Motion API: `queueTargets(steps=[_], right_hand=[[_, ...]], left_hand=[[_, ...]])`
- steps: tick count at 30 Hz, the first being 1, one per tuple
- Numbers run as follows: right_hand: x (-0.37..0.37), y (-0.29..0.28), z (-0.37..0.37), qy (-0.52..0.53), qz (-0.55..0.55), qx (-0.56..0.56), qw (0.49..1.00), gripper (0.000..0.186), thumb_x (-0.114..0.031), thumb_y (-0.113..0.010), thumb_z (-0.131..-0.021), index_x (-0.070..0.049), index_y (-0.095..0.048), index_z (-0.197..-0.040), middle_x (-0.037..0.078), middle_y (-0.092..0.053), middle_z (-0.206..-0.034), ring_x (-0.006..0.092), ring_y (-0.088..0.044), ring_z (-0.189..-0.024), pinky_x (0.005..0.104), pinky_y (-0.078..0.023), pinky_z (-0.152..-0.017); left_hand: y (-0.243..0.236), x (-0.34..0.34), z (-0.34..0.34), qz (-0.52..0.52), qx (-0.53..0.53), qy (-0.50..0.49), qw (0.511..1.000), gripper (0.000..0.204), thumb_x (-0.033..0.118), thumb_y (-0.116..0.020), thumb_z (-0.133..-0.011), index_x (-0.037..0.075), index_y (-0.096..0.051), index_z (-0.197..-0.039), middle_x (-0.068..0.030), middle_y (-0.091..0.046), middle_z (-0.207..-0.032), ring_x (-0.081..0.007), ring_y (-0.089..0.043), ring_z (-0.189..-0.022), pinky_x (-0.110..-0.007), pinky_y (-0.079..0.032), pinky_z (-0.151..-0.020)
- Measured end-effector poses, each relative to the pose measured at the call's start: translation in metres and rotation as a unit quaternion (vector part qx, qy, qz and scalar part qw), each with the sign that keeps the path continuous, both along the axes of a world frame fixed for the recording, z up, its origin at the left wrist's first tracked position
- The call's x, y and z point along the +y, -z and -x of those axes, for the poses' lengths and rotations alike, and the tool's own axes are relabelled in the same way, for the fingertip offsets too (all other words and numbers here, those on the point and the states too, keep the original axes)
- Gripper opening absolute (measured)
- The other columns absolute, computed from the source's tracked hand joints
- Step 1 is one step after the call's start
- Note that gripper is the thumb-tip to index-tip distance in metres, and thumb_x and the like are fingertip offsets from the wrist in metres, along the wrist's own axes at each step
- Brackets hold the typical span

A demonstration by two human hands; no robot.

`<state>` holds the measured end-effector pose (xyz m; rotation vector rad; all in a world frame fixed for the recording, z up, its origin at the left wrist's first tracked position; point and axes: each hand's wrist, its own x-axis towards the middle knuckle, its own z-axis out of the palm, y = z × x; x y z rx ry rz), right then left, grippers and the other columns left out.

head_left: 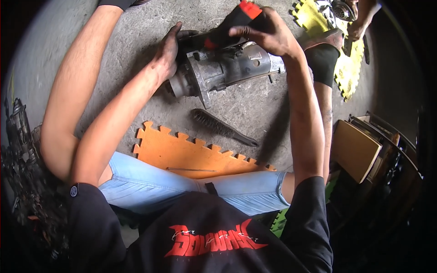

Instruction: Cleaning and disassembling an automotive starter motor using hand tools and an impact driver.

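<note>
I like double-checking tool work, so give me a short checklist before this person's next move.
1. Black-and-red tool in right hand: ok, held.
2. Left hand clear of the tool: cannot tell; fingers are close, contact unclear.
3. Metal cylindrical part lying down: ok, on its side.
4. Floor cleared of loose items: not ok, a brush lies near that part.
5. Thin rod off the concrete: ok, on the orange mat.

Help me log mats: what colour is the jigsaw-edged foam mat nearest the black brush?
Orange; the foam mat shows best in the head view.
</note>
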<state>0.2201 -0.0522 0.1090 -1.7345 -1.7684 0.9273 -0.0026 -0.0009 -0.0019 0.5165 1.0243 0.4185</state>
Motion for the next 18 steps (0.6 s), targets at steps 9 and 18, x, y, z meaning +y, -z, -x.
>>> queueTargets(steps=[9, 18], right_hand=[[-0.001, -0.004, 0.005, 0.047, 0.021, -0.054, 0.997, 0.037, -0.028, -0.082, -0.08, 0.001, -0.068, -0.097, 0.006, -0.07, -0.088, 0.0126, -0.064, -0.083, 0.0295, -0.051, -0.078], [-0.037, 0.001, 0.0, 0.106, -0.046, 0.184, 0.976, 0.038, -0.022, -0.08, -0.081, 0.0, -0.067, -0.109, 0.006, -0.07, -0.092, 0.0121, -0.064, -0.086, 0.0274, -0.05, -0.082]], left_hand=[[0.0, 0.002, 0.001, 0.011, -0.022, -0.002, 1.0, 0.059, 0.056, -0.038, -0.098, 0.005, -0.062, -0.116, -0.0104, -0.066, -0.107, -0.0218, -0.061, -0.097, -0.039, -0.048, -0.093], [-0.004, 0.001, 0.002, 0.008, 0.006, -0.011, 1.0, 0.058, 0.055, -0.035, -0.1, 0.006, -0.065, -0.111, -0.0101, -0.067, -0.104, -0.0218, -0.06, -0.096, -0.039, -0.048, -0.09]])
